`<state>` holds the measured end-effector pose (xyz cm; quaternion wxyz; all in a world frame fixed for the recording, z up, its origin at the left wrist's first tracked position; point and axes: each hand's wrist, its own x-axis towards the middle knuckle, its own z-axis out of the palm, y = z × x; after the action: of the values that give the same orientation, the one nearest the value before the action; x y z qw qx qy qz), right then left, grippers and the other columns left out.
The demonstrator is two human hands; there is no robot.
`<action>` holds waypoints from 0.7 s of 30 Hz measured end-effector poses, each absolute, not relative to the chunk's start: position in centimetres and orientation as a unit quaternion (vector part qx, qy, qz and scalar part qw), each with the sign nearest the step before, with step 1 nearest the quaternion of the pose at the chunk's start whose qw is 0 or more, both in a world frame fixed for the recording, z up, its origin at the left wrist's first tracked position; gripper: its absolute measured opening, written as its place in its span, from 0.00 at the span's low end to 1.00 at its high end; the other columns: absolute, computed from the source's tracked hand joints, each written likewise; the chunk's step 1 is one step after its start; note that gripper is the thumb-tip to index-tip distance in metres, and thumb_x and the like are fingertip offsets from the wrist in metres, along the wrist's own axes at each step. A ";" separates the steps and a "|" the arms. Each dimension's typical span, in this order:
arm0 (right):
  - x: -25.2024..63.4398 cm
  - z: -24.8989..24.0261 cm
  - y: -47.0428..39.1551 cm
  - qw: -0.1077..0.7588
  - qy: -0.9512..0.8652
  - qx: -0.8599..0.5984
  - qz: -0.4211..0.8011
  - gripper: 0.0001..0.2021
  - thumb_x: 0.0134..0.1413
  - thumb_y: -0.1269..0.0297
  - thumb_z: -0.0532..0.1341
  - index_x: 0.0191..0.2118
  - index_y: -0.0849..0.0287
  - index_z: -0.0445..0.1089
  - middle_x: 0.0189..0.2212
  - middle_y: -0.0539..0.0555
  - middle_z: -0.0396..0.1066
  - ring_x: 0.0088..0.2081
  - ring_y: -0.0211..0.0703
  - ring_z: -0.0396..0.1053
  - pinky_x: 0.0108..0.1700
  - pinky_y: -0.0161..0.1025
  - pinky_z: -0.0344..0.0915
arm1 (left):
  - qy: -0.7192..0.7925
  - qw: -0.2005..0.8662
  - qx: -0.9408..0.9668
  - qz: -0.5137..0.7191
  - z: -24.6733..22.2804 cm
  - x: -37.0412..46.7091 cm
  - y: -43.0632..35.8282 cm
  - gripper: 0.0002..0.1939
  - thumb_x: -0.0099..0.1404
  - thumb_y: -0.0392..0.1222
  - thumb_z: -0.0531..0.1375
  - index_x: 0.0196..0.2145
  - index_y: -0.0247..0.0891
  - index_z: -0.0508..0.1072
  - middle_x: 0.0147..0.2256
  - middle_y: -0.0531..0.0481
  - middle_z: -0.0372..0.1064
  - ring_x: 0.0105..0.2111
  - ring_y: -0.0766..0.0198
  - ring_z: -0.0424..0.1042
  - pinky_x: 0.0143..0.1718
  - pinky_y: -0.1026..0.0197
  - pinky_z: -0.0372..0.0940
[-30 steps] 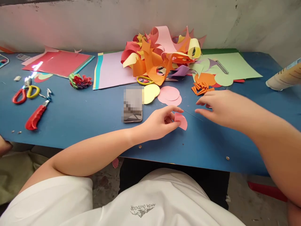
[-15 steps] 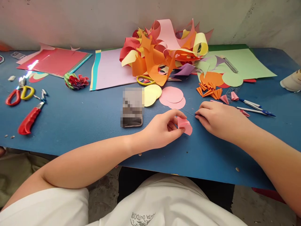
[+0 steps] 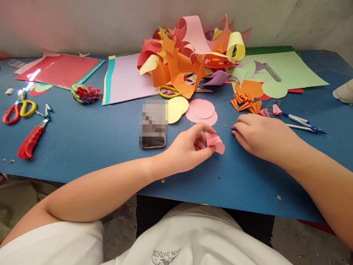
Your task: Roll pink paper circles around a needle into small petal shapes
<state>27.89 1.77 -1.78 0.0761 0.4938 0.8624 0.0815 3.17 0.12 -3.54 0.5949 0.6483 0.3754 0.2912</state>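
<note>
Pink paper [image 3: 216, 143], folded, caught in the left hand's [image 3: 213, 138] pinching grip over the near part of the desk [image 3: 193, 184]! Opposite, the right hand [image 3: 234, 130] is clenched on a thin rod [image 3: 224, 126], perhaps metal, hard to make out. Beyond the hands, overlapping pink circles [image 3: 200, 110], yellow circles [image 3: 176, 110] beside the phone [image 3: 154, 142], orange cones [image 3: 245, 103] over to the right; farther back, piled paper scraps [image 3: 179, 73]!

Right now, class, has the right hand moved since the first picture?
Yes. Against the orange paper cones, the right hand has shifted towards the person's body, uncovering the blue-and-white pens.
</note>
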 end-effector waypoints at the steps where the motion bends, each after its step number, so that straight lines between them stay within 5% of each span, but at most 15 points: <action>1: 28.0 -1.9 1.9 0.068 0.863 0.494 0.079 0.15 0.71 0.69 0.54 0.37 0.66 0.77 0.39 0.62 0.77 0.38 0.52 0.75 0.29 0.41 0.53 | 0.376 0.596 0.646 0.293 -3.5 3.2 0.1 0.13 0.67 0.40 0.64 0.48 0.43 0.68 0.32 0.55 0.68 0.28 0.69 0.69 0.32 0.64 0.66; 12: 28.8 -2.3 3.0 0.086 0.883 0.455 0.080 0.13 0.72 0.69 0.53 0.36 0.64 0.73 0.37 0.61 0.75 0.36 0.51 0.74 0.30 0.41 0.49 | 0.399 0.636 0.578 0.319 -3.0 3.2 0.4 0.15 0.65 0.40 0.66 0.46 0.43 0.66 0.34 0.54 0.72 0.31 0.67 0.71 0.32 0.64 0.64; 17: 29.2 -2.0 3.0 0.098 0.888 0.445 0.061 0.11 0.67 0.70 0.53 0.37 0.63 0.72 0.36 0.61 0.75 0.35 0.50 0.74 0.33 0.42 0.55 | 0.388 0.655 0.530 0.373 -2.9 3.3 0.5 0.16 0.65 0.40 0.67 0.46 0.44 0.65 0.33 0.55 0.73 0.31 0.69 0.71 0.34 0.65 0.69; 21: 29.6 -0.4 2.3 -0.008 0.870 0.493 0.004 0.07 0.59 0.71 0.57 0.31 0.57 0.68 0.32 0.55 0.76 0.31 0.46 0.71 0.36 0.43 0.60 | 0.395 0.643 0.514 0.407 -2.7 3.3 0.5 0.20 0.63 0.40 0.69 0.48 0.43 0.66 0.35 0.54 0.76 0.32 0.69 0.74 0.36 0.64 0.71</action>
<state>29.64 2.29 -0.36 -0.0080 0.4932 0.8699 0.0037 3.28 0.54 -2.72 0.6434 0.5136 0.3953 0.4074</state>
